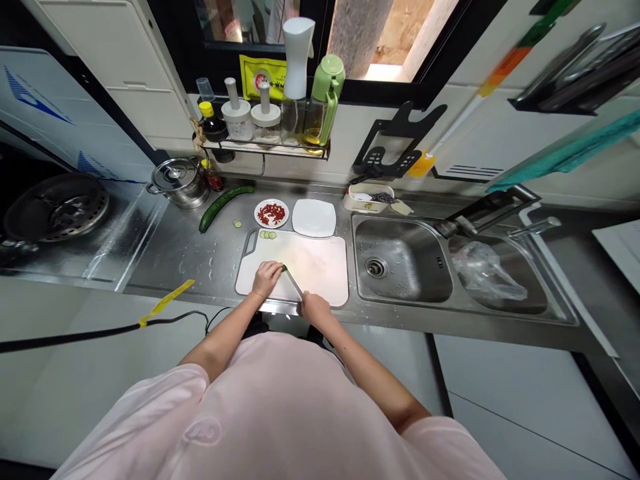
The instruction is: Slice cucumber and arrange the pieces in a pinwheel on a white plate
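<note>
My left hand (267, 278) is closed over the white cutting board (320, 267), with a small bit of dark green cucumber (285, 268) showing at its fingertips. My right hand (315, 311) grips a knife (294, 283) by its handle; the blade slants up and left, its tip end close to the green piece. Most of what my left fingers hold is hidden. A few cucumber slices (268, 235) lie at the board's top left edge. Beyond the board, a whole cucumber (225, 203) rests on the steel counter, near one stray slice (237, 224).
Behind the board stand a plate of chopped red pieces (271, 213) and a white square plate (314, 218). A steel sink (400, 267) lies right, a lidded pot (179, 180) left. Above hangs a rack (270, 149) of bottles and jars. A frying pan (55, 207) sits far left.
</note>
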A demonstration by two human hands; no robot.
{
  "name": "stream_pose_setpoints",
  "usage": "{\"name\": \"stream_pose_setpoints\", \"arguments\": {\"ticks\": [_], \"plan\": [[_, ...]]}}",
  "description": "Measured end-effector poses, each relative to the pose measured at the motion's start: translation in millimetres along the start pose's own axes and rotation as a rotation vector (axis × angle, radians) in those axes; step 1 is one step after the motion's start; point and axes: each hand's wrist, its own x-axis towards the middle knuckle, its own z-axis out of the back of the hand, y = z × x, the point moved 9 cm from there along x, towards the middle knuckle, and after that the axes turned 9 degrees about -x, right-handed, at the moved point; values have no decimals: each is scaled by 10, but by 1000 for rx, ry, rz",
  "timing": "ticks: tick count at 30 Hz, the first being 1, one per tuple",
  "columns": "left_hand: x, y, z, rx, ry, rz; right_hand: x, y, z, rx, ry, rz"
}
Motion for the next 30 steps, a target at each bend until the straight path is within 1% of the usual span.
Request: {"name": "stream_pose_setpoints", "arguments": {"ticks": [6,12,16,18,22,26,30], "plan": [[8,-7,10,-7,-2,18,3,-85,10,12,-15,13],[12,11,22,-18,-8,36,-114,-218,198,38,-64,8],[15,27,18,-23,10,77,-181,-240,335,82,-121,43],[15,27,14,-23,20,93,-192,-243,371,106,-156,50],[9,19,18,-24,21,108,-178,-275,346,130,-183,-9],[-7,31,22,-20,13,127,-157,-298,304,68,-167,-83],[-12,60,75,-19,-37,151,-158,-314,373,-5,-220,-95]]}}
